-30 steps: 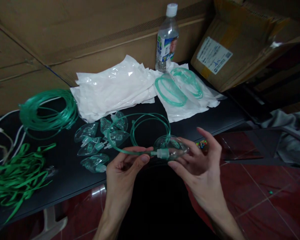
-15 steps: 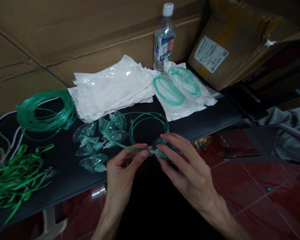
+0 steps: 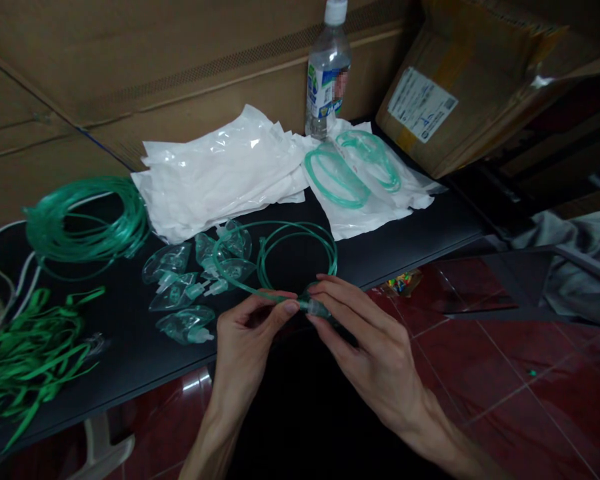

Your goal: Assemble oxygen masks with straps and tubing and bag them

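Note:
My left hand (image 3: 247, 333) pinches the end of a thin green tube (image 3: 300, 233) that loops back over the black table (image 3: 130, 347). My right hand (image 3: 365, 340) is curled over a clear oxygen mask, its fingertips on the mask's pale connector (image 3: 316, 307) where the tube meets it. The mask body is mostly hidden under my right fingers. Both hands hover just off the table's front edge. Several loose clear masks (image 3: 190, 280) lie on the table to the left of my hands.
A coil of green tubing (image 3: 85, 220) and green straps (image 3: 30, 353) lie at the left. White plastic bags (image 3: 220, 173), bagged tubing sets (image 3: 355, 173) and a water bottle (image 3: 327, 73) sit at the back. Cardboard boxes (image 3: 455, 87) stand behind. Red floor tiles (image 3: 505, 373) show at right.
My right hand has turned over and closed onto the mask, covering it, with its fingertips brought to the connector beside my left fingers. The left hand has kept its pinch on the tube.

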A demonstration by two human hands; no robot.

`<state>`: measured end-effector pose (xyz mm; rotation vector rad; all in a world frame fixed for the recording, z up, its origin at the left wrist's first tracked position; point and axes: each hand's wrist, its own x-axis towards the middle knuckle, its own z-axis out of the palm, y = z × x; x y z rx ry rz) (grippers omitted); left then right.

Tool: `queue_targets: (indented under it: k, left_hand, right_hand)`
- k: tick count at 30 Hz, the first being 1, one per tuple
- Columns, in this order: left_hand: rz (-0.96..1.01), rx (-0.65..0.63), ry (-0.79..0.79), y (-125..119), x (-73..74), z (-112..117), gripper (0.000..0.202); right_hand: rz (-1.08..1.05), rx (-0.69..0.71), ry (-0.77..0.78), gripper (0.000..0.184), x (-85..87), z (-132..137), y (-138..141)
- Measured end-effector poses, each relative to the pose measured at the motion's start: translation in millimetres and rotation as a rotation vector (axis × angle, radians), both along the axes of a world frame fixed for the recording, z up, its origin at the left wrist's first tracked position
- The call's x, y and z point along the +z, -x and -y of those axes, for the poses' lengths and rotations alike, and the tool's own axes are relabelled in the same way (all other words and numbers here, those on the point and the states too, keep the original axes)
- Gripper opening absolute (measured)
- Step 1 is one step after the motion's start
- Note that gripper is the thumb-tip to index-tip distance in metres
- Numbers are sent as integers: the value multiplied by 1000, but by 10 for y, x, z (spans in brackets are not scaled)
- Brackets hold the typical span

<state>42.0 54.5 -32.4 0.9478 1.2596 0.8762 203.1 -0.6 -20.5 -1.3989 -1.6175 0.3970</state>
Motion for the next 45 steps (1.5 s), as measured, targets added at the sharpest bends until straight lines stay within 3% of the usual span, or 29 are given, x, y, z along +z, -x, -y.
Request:
queue_targets:
  k: [6, 8, 10, 12, 14, 16, 19, 21, 30, 34, 39, 42, 45]
  left_hand:
    - [142, 87, 44, -113, -30, 42, 28]
    - [110, 22, 6, -93, 6, 50, 28]
    - [-46, -122, -74, -9, 76, 61, 26]
    - [-280, -227, -301, 119, 171, 57, 19]
    - [-491, -210, -682, 243, 265, 12, 8]
    - [-622, -216, -1019, 319, 337, -86, 23]
    - [-686, -476, -1210, 324, 384, -275, 33]
    - [-667, -594, -1229, 291, 383, -372, 26]
    - [-598, -754, -1170, 270, 319, -436, 24]
    - [-663, -808, -1219, 254, 381, -442, 26]
    - [-651, -908, -1141, 206, 467, -462, 29]
    - [-610, -951, -1055, 194, 488, -492, 29]
    - [-616, -934, -1075, 205, 506, -522, 24]
  right_hand:
    - [120, -1, -109, 39, -85, -6, 56]
    - [136, 7, -98, 37, -72, -15, 33]
    - [140, 3, -54, 32, -35, -21, -16]
    - [160, -4, -18, 29, 17, -23, -78]
    - [191, 2, -3, 28, 72, -23, -133]
    - [218, 28, 13, 28, 123, -21, -168]
    - [222, 55, 13, 27, 183, -12, -181]
    - [198, 60, 16, 26, 213, -1, -178]
    - [271, 101, -4, 19, 263, -20, -216]
    - [406, 171, -64, 22, 239, -50, -223]
    - [488, 259, -145, 31, 233, -102, -263]
    - [470, 278, -170, 27, 188, -128, -304]
    - [352, 218, -136, 21, 130, -127, -332]
